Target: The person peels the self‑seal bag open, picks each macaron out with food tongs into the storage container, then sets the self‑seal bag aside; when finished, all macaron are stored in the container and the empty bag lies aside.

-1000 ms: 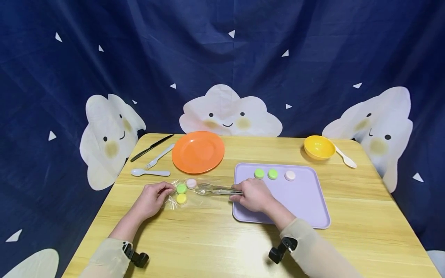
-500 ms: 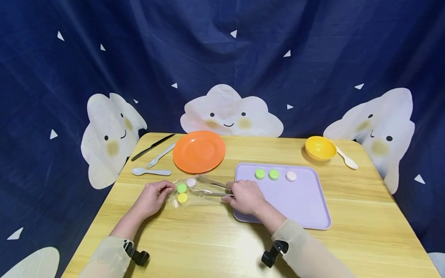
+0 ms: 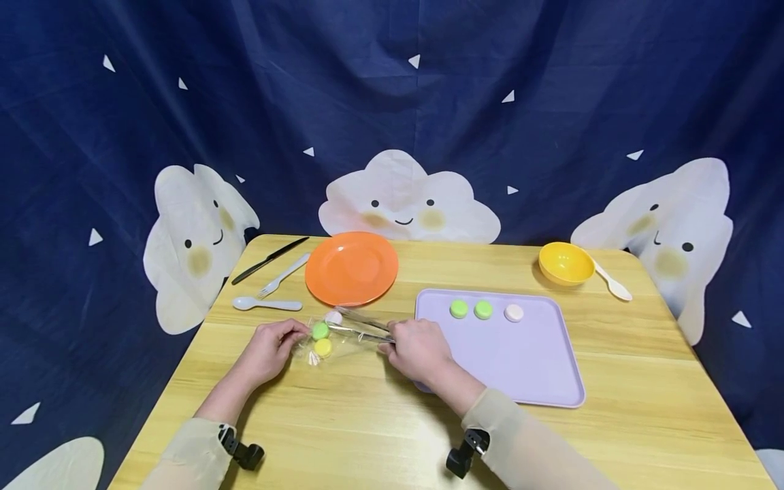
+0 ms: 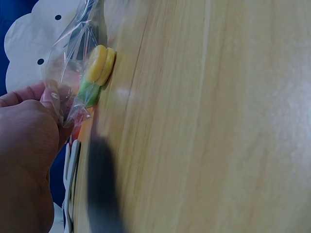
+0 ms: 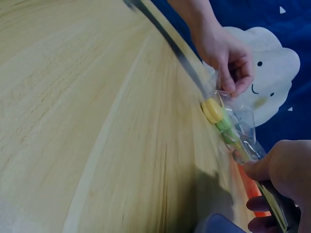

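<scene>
A clear plastic bag lies on the table, its left end pinched between the thumb and fingers of my left hand. Inside it are a green macaron, a yellow macaron and a pale pink macaron. My right hand grips metal tongs, whose arms stand spread and reach into the bag's right end. In the head view the tong tips overlap the pink macaron. Two green macarons and a pale pink one sit along the far side of a lilac tray.
An orange plate stands behind the bag. To its left lie a black knife, a white fork and a white spoon. At the back right are a yellow bowl and another white spoon.
My right hand has moved left with the tongs, off much of the tray, and the tong arms have spread apart. Their tips have gone deeper into the bag. My left hand keeps its hold.
</scene>
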A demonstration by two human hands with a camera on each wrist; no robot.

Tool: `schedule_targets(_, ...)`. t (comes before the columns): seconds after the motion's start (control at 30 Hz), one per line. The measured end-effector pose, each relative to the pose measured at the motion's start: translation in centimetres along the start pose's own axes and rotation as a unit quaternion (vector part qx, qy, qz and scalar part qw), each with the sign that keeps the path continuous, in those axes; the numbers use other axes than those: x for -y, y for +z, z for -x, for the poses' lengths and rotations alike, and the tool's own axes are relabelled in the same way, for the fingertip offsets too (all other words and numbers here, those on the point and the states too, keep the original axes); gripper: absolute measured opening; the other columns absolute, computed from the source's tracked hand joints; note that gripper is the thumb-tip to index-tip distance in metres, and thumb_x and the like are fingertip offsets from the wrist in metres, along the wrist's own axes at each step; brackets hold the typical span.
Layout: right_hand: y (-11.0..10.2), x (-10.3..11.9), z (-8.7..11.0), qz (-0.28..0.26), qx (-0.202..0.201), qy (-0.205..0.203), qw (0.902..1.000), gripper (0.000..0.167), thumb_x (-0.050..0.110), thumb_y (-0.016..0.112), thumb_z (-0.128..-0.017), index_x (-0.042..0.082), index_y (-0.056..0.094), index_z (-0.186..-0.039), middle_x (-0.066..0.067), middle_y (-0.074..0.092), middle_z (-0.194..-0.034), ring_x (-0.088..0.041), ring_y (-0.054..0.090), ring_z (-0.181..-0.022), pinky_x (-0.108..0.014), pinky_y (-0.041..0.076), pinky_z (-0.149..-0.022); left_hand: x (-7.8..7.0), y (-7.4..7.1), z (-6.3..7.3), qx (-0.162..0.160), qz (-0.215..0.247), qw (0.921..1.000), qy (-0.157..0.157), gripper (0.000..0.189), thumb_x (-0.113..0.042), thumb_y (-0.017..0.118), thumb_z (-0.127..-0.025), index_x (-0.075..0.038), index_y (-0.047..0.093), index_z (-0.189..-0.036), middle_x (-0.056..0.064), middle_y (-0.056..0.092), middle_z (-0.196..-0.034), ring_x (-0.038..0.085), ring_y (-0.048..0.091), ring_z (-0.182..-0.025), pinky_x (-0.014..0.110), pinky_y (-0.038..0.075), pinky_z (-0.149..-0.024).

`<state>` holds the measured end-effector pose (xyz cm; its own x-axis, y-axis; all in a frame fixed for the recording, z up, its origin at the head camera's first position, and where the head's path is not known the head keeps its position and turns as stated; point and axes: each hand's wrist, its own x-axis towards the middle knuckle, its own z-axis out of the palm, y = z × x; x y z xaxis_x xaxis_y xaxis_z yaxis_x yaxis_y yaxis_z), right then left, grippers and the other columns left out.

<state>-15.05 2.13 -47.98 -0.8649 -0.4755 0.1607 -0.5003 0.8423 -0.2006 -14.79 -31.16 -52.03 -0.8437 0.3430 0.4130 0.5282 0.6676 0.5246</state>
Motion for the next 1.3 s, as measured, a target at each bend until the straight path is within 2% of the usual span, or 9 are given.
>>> schedule_targets(0.23, -0.1, 0.2, 0.2, -0.008, -0.003, 0.008, 0.9999, 0.035, 0.045, 0.076, -0.096, 0.021, 0.060, -0.075, 0.002, 0.060, -0.065, -0.024, 0.062, -0.059, -0.043, 0.052, -0.053, -0.2, 0.0, 0.1, 0.001, 0.006, 1.0000, 0.000, 0.022, 0.008, 0.077, -0.092, -0.013, 0.078, -0.097, -0.006, 0.078, -0.097, 0.014, 0.073, -0.087, 0.030, 0.061, -0.071)
schedule_targets(0.5, -0.6, -0.5, 1.6, -0.030, 0.003, 0.015, 0.9994, 0.037, 0.046, 0.077, -0.096, 0.023, 0.058, -0.074, 0.006, 0.051, -0.061, -0.020, 0.058, -0.059, -0.042, 0.050, -0.053, 0.2, -0.2, 0.6, 0.005, 0.039, 0.9992, 0.007, 0.025, 0.011, 0.076, -0.092, -0.013, 0.079, -0.098, -0.004, 0.078, -0.098, 0.013, 0.073, -0.090, 0.017, 0.056, -0.076)
schedule_targets(0.6, -0.8, -0.9, 2.0, -0.032, 0.003, 0.013, 0.9994, 0.035, 0.046, 0.077, -0.096, 0.023, 0.059, -0.076, 0.007, 0.051, -0.061, -0.020, 0.061, -0.062, -0.043, 0.051, -0.055, 0.4, -0.4, 0.7, 0.002, 0.026, 0.9996, 0.001, 0.025, 0.012, 0.077, -0.090, -0.012, 0.079, -0.098, -0.003, 0.079, -0.097, 0.012, 0.073, -0.091, 0.019, 0.058, -0.077)
schedule_targets(0.7, -1.2, -1.4, 2.4, -0.038, 0.002, 0.014, 0.9992, 0.030, 0.045, 0.078, -0.096, 0.022, 0.066, -0.081, 0.005, 0.055, -0.064, -0.020, 0.063, -0.064, -0.043, 0.052, -0.054, 0.5, -0.6, 0.6, 0.001, 0.009, 1.0000, -0.002, 0.023, 0.010, 0.077, -0.091, -0.011, 0.079, -0.099, -0.002, 0.079, -0.097, 0.016, 0.074, -0.091, 0.027, 0.061, -0.077)
schedule_targets(0.87, -2.1, -2.6, 3.2, -0.040, -0.001, 0.013, 0.9991, 0.026, 0.045, 0.079, -0.095, 0.020, 0.075, -0.092, 0.006, 0.057, -0.065, -0.017, 0.059, -0.063, -0.043, 0.051, -0.051, 0.4, -0.8, 0.5, 0.002, -0.011, 0.9998, -0.016, 0.018, 0.005, 0.076, -0.094, -0.012, 0.078, -0.101, -0.001, 0.079, -0.098, 0.020, 0.075, -0.093, 0.038, 0.063, -0.076)
schedule_targets(1.13, -3.9, -5.0, 4.9, -0.044, -0.010, 0.012, 0.9989, 0.026, 0.046, 0.081, -0.093, 0.025, 0.068, -0.084, 0.012, 0.043, -0.056, -0.010, 0.046, -0.055, -0.035, 0.041, -0.046, 0.4, -0.8, 0.4, 0.003, -0.014, 0.9995, -0.028, 0.018, 0.005, 0.075, -0.095, -0.011, 0.078, -0.101, -0.001, 0.078, -0.099, 0.020, 0.075, -0.093, 0.041, 0.063, -0.076)
schedule_targets(1.3, -5.5, -7.0, 6.0, -0.055, -0.025, 0.008, 0.9981, 0.021, 0.045, 0.083, -0.091, 0.026, 0.073, -0.089, 0.013, 0.044, -0.057, -0.009, 0.042, -0.054, -0.032, 0.035, -0.044, 0.3, -0.7, 0.3, 0.007, -0.015, 0.9994, -0.031, 0.018, 0.006, 0.075, -0.095, -0.011, 0.078, -0.102, -0.001, 0.078, -0.099, 0.021, 0.075, -0.094, 0.042, 0.063, -0.077)
